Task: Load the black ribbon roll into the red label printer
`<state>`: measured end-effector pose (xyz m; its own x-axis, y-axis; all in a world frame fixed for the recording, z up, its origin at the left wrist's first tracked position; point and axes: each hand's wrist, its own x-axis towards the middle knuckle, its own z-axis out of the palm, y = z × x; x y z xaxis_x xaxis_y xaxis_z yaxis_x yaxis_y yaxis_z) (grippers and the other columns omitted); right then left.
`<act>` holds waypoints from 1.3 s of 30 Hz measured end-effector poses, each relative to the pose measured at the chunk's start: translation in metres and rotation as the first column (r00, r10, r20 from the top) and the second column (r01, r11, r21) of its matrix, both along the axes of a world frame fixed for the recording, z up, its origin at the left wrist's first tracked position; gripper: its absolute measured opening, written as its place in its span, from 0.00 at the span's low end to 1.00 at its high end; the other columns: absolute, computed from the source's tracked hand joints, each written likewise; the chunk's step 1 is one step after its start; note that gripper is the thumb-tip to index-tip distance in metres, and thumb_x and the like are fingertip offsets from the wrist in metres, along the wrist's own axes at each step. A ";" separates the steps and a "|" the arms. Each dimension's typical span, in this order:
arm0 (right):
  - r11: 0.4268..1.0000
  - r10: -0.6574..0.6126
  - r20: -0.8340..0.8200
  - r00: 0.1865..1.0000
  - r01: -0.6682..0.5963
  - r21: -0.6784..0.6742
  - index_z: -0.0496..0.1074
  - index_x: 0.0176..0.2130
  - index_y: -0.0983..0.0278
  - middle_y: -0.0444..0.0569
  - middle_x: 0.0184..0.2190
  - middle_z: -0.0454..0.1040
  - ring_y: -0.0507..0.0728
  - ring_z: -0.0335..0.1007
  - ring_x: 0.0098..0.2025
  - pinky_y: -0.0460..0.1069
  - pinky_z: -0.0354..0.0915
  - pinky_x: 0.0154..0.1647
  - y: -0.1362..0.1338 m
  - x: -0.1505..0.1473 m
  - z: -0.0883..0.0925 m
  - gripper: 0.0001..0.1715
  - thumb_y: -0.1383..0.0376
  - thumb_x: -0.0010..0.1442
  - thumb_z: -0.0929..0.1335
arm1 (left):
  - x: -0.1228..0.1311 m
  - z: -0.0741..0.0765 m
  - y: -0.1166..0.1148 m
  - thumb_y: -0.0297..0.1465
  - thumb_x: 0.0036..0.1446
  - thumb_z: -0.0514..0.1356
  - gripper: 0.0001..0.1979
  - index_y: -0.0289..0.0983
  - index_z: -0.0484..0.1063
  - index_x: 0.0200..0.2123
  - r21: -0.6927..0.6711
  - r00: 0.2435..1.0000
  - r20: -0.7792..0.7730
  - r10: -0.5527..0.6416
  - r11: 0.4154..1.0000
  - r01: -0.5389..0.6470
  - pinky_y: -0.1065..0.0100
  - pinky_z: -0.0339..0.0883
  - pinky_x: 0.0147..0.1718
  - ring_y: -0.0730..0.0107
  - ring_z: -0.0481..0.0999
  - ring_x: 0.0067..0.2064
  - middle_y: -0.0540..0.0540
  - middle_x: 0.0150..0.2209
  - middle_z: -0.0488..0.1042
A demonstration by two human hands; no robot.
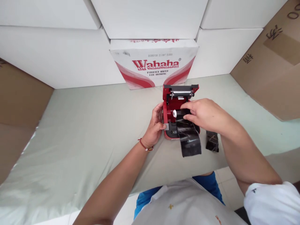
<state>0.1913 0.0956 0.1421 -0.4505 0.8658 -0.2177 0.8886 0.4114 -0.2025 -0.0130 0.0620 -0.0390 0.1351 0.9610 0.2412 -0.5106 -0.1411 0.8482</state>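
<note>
A small red and black label printer stands on the cloth-covered table with its lid raised. My left hand is closed around the printer's left side, thumb on a grey tab at the front corner. Over the open bay, my right hand grips a roll of black ribbon with a white core end facing left. A loose length of the ribbon hangs over the printer's front onto the cloth. Whether the roll touches its seat inside is hidden by my fingers.
A crumpled black piece of film lies right of the printer. Behind stands a white Wahaha water carton, under and between plain white boxes. Brown cardboard boxes flank the table on both sides. The table's front edge is close to my body.
</note>
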 end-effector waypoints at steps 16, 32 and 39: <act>0.999 -0.052 0.196 0.979 0.050 0.018 0.82 0.58 0.59 0.58 0.51 0.86 0.66 0.81 0.46 0.54 0.62 0.37 0.019 -0.038 -0.028 0.23 0.71 0.69 0.67 | -0.001 0.002 -0.002 0.45 0.50 0.77 0.46 0.54 0.66 0.71 -0.006 1.000 -0.003 -0.006 1.000 0.006 0.46 0.51 0.81 0.45 0.55 0.82 0.48 0.79 0.62; 0.816 0.405 -0.238 0.883 -0.232 0.529 0.78 0.64 0.72 0.64 0.58 0.80 0.67 0.72 0.59 0.62 0.78 0.58 -0.101 0.021 -0.060 0.31 0.82 0.69 0.60 | 0.002 0.021 -0.027 0.47 0.62 0.72 0.36 0.52 0.68 0.70 0.020 0.977 -0.164 0.133 0.991 -0.132 0.44 0.56 0.79 0.45 0.59 0.81 0.46 0.78 0.64; 0.816 0.401 -0.259 0.879 -0.214 0.538 0.78 0.65 0.73 0.65 0.59 0.79 0.67 0.70 0.59 0.63 0.80 0.59 -0.099 0.023 -0.066 0.33 0.83 0.68 0.60 | 0.010 0.039 -0.050 0.45 0.62 0.75 0.43 0.58 0.59 0.75 0.068 0.950 -0.272 0.155 0.988 -0.142 0.44 0.50 0.82 0.46 0.46 0.85 0.49 0.81 0.54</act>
